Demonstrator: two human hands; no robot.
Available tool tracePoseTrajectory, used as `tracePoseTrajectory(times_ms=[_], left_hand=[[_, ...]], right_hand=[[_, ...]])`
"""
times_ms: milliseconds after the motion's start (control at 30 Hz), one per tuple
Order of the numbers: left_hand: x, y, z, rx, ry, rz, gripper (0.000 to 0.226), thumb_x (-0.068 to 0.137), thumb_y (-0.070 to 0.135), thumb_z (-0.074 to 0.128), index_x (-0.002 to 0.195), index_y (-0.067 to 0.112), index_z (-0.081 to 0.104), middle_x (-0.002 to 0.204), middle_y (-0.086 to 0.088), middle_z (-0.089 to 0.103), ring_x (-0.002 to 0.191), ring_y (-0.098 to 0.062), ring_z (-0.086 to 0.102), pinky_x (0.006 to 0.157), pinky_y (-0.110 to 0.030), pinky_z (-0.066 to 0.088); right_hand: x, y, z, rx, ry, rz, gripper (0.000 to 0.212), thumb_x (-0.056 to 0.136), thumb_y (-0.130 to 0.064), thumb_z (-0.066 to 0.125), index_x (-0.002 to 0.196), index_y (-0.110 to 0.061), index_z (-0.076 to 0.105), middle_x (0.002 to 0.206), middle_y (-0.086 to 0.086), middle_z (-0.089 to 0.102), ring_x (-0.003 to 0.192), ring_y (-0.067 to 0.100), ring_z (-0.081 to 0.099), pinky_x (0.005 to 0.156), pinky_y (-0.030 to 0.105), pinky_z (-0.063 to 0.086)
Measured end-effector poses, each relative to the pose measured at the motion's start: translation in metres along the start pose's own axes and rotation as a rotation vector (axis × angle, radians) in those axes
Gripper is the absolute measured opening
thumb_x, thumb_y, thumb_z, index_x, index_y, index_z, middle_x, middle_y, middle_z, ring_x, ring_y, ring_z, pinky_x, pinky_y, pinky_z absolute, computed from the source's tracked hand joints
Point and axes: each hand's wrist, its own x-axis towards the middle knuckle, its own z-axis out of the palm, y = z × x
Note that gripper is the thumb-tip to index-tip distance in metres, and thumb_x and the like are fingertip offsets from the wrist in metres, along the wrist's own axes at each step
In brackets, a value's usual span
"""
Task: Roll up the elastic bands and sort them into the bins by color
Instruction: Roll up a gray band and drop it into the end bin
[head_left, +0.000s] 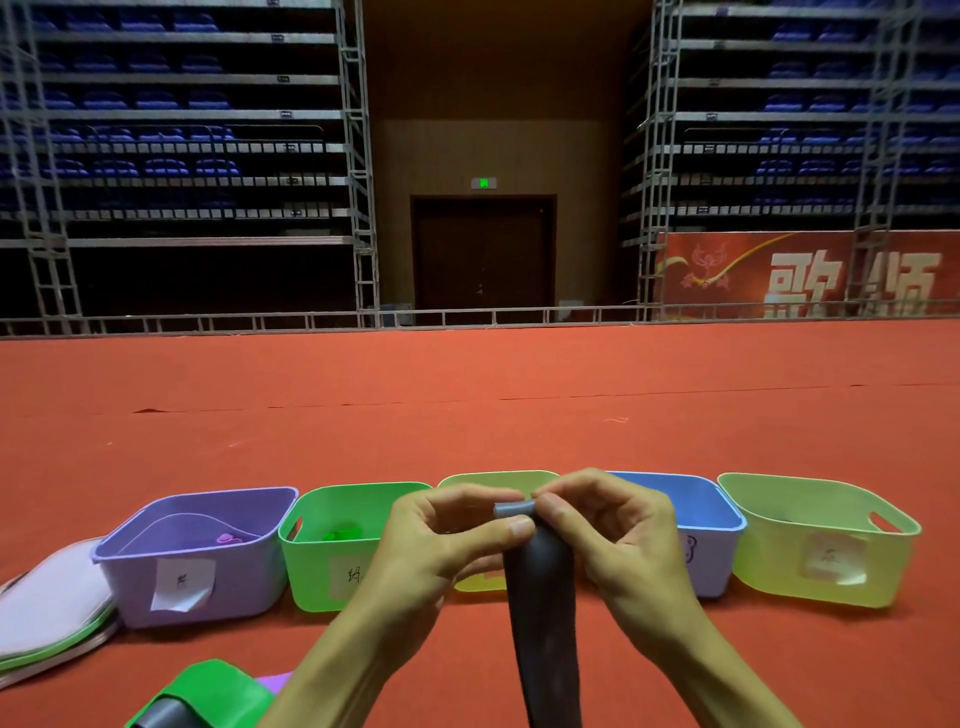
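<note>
a red carpet (467, 405) is being shown stretching away beyond the fingers to a low metal rail. past the rail, one dark double door (483, 254) is being marked by one green exit sign (483, 183). two banks of blue folding seats (156, 98) on grey scaffolding are being shown, one to each side. one red banner (805, 275) with white characters is being displayed under the right bank.

five bins are standing in one row just beyond the fingers. a purple bin (197, 592) and a green bin (317, 566) are to their left. a yellow bin (493, 475) is directly behind them, mostly hidden. a blue bin (711, 551) and a pale yellow-green bin (769, 566) are to their right. one pink-purple roll (227, 538) is lying in the purple bin, and one green roll (343, 532) in the green bin.

one dark grey elastic band (543, 613) is being pinched at its rolled top end by thumb and forefinger of the left hand (447, 540) and the right hand (613, 535). the other fingers are being held curled. the rest of the band is hanging below the fingers. low to their left, one green band (218, 686) and one purple band (272, 680) are lying loose. a stack of flat pale sheets (47, 613) is lying farther left.
</note>
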Motion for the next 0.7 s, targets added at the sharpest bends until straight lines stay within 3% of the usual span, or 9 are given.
tracePoseTrajectory(times_ms=[100,333,400,500,567,700], left_hand=[[-0.0012,0.0022,0.0012,0.02,-0.013,0.006,0.026,0.069,0.015,0.09,0.09,0.001,0.081,0.092,-0.018,0.077,0.081,-0.02,0.072,0.07,-0.028,0.058],[0.0026,-0.0022,-0.0017,0.046,0.049,0.067,0.044,0.061,0.03,0.087,0.095,0.003,0.081,0.1,-0.021,0.077,0.094,-0.024,0.074,0.079,-0.027,0.058],[0.0035,-0.0027,-0.003,0.036,0.046,0.081,0.044,0.059,0.028,0.087,0.094,0.003,0.081,0.099,-0.023,0.077,0.092,-0.026,0.074,0.078,-0.027,0.058],[0.0038,-0.0045,-0.0048,0.039,0.05,0.094,0.044,0.057,0.025,0.089,0.095,0.003,0.08,0.096,-0.024,0.077,0.09,-0.029,0.074,0.081,-0.029,0.059],[0.0031,-0.0064,-0.0053,0.046,0.063,0.094,0.045,0.057,0.026,0.089,0.095,0.004,0.08,0.096,-0.024,0.077,0.091,-0.029,0.073,0.083,-0.031,0.058],[-0.0001,-0.0062,-0.0021,0.023,0.061,0.078,0.043,0.058,0.022,0.09,0.097,0.008,0.081,0.099,-0.022,0.077,0.093,-0.026,0.074,0.079,-0.029,0.059]], right_hand=[[-0.0005,-0.0002,-0.0014,-0.009,0.005,-0.014,0.006,0.088,-0.011,0.073,0.085,-0.008,0.078,0.082,0.008,0.077,0.076,0.012,0.071,0.069,0.019,0.053],[0.0,0.0028,-0.0005,-0.003,-0.009,0.025,0.006,0.088,-0.016,0.079,0.091,-0.011,0.078,0.089,0.01,0.077,0.083,0.017,0.073,0.072,0.026,0.056],[0.0001,0.003,0.001,0.037,-0.034,0.081,0.011,0.087,-0.025,0.079,0.09,-0.016,0.076,0.088,0.013,0.073,0.082,0.02,0.07,0.067,0.034,0.058],[0.0003,0.0035,0.0039,0.018,-0.043,0.095,0.02,0.085,-0.036,0.075,0.083,-0.017,0.073,0.077,0.009,0.069,0.075,0.014,0.066,0.06,0.027,0.051],[0.0011,0.0055,0.0057,0.021,-0.028,0.066,0.016,0.088,-0.027,0.076,0.083,-0.012,0.074,0.076,0.003,0.071,0.073,0.011,0.064,0.064,0.023,0.05],[0.001,0.0062,0.005,0.078,0.008,0.031,0.01,0.087,-0.016,0.075,0.086,-0.006,0.076,0.084,0.011,0.075,0.08,0.016,0.069,0.074,0.025,0.055]])
